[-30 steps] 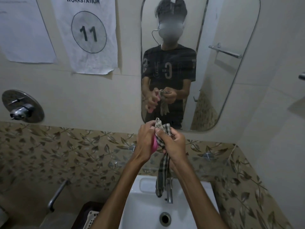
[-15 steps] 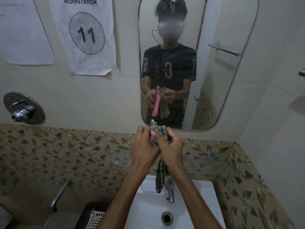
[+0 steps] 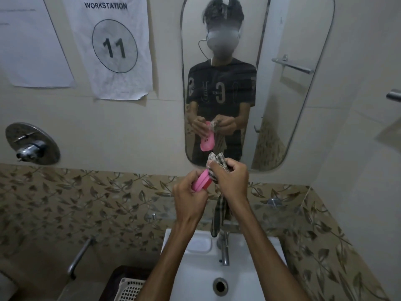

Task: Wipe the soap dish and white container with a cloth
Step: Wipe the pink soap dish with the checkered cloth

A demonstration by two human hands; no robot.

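Wiping the pink soap dish (image 3: 202, 181) in mid-air over the sink (image 3: 269, 246), both hands busy.

Left hand (image 3: 189, 199) grasps the soap dish by its lower end, dish tilted with its upper end toward the cloth. Right hand (image 3: 231, 181) is clenched round a bunched checked cloth (image 3: 213, 165), pressing it onto the dish's top end; the cloth's tail hangs down in front of the tap (image 3: 224, 249). White container: not clearly visible, can't tell where it is. Risks, judged: the dish is held only at one end, so a hard rub could twist it out of the fingers and drop it in the sink; the dangling tail could snag on the tap or drag through a wet basin.
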